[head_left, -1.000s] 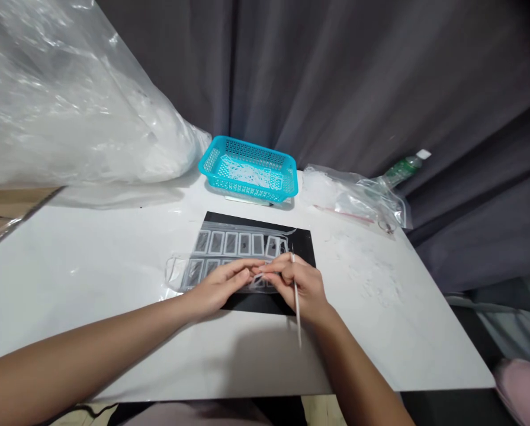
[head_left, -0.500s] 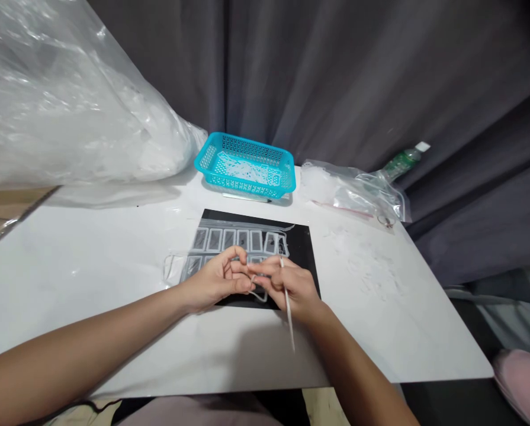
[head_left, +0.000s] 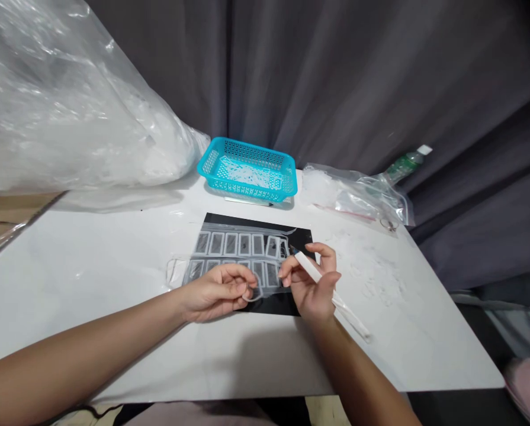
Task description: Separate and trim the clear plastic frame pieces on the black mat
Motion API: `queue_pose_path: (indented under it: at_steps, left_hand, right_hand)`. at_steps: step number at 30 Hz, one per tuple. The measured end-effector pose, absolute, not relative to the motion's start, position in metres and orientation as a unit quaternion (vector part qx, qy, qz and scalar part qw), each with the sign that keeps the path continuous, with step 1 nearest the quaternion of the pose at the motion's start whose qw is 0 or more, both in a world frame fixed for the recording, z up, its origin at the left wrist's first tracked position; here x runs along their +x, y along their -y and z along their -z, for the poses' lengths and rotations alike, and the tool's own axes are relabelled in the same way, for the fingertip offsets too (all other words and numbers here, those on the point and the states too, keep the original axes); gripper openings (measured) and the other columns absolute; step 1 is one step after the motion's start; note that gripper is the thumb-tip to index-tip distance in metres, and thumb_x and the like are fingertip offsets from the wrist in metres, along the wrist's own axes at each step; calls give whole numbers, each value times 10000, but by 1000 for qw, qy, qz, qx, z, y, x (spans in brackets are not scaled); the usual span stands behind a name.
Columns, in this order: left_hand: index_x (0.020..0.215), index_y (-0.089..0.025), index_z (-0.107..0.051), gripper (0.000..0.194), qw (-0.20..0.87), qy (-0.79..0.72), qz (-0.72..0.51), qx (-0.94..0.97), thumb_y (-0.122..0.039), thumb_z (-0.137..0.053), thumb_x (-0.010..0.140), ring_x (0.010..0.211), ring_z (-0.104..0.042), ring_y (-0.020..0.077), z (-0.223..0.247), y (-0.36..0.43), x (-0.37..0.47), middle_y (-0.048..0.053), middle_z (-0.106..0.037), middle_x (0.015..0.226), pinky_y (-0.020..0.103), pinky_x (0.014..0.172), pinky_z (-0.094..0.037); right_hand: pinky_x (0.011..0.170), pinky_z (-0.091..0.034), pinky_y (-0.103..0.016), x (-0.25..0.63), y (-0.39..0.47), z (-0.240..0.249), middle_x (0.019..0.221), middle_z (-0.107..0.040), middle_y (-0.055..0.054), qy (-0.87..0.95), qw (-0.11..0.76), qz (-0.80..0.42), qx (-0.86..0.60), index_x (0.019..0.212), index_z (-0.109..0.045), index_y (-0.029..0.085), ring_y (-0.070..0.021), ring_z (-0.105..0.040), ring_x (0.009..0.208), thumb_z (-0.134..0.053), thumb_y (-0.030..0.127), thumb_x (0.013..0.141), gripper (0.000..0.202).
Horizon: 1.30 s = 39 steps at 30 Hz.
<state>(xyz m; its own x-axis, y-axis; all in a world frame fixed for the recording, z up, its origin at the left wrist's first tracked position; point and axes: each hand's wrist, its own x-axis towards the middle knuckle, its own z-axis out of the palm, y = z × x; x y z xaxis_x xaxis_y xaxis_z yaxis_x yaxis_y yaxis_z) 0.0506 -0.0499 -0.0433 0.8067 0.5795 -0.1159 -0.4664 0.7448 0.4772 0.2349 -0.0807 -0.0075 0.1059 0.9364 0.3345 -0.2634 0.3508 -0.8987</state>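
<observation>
My left hand [head_left: 218, 293] pinches a small translucent rectangular frame [head_left: 259, 291] between thumb and fingertips, its loop poking out to the right. A long, slim white tool [head_left: 309, 266] with a dark narrow tip lies across the fingers of my right hand [head_left: 315, 293]; its exact kind is unclear. The thumb and forefinger of that hand are spread, while the tool stays in its grasp. Beneath both hands is a black mat [head_left: 269, 305], bearing a translucent sheet [head_left: 230, 244] with rows of rectangular frames. My left hand hides part of the lower row.
A blue basket [head_left: 247, 192] stands behind the mat. To its right are a clear bag [head_left: 353, 192] and a green bottle [head_left: 407, 164]. Small translucent scraps [head_left: 375, 275] are scattered on the table's right side. A big plastic bag [head_left: 91, 130] bulges at the left.
My hands have moved apart; the small frame stays in my left. My right hand has turned palm-up and shifted right, swinging the white tool to a slant.
</observation>
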Motion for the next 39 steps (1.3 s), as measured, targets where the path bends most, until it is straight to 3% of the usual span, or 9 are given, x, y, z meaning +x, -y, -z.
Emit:
queue_pose_path:
  at_steps: [5,11,19,22,27,39]
  left_hand:
    - [940,-191,-722,288,918,-106,-316,215,-93,-797,679,628,-543,59,40,48,49,9,-604,725,160,579,-428]
    - [912,-229,-714,254,917,-87,-310,234,-105,-784,701,631,-568,51,38,46,45,-12,-627,797,180,606,-431]
    - [894,-220,-690,208,907,-73,-314,270,-116,-762,729,800,-654,130,37,44,43,-13,-657,900,272,755,-486]
    - [890,-219,-689,178,902,-65,-315,287,-111,-735,757,746,-644,124,36,43,44,-17,-658,855,316,770,-501]
    - [864,-207,-697,162,894,-69,-319,305,-94,-729,752,734,-650,113,35,42,45,-20,-648,985,279,744,-516]
    - [832,-191,-675,147,889,-91,-324,309,-95,-739,741,732,-629,106,37,42,43,-13,-627,949,265,726,-503]
  right_hand:
    - [432,-395,-190,226,89,12,674,-632,20,443,581,-603,-321,905,-519,239,-78,-497,467,-617,432,843,225]
    - [444,-448,-191,212,94,24,652,-660,2,412,530,-673,-311,885,-644,196,-75,-554,464,-707,297,780,158]
    - [506,-472,-212,212,92,17,683,-686,-27,384,530,-669,-353,840,-612,187,-109,-612,544,-673,422,791,247]
    - [482,-436,-203,214,94,20,674,-691,-28,405,512,-657,-377,815,-582,180,-93,-575,498,-645,401,821,229]
    - [461,-406,-205,213,96,24,670,-692,-33,422,506,-642,-393,777,-556,180,-90,-544,483,-625,392,836,231]
    - [453,-400,-197,212,95,24,668,-696,-27,422,516,-642,-380,794,-554,181,-81,-532,459,-613,397,845,230]
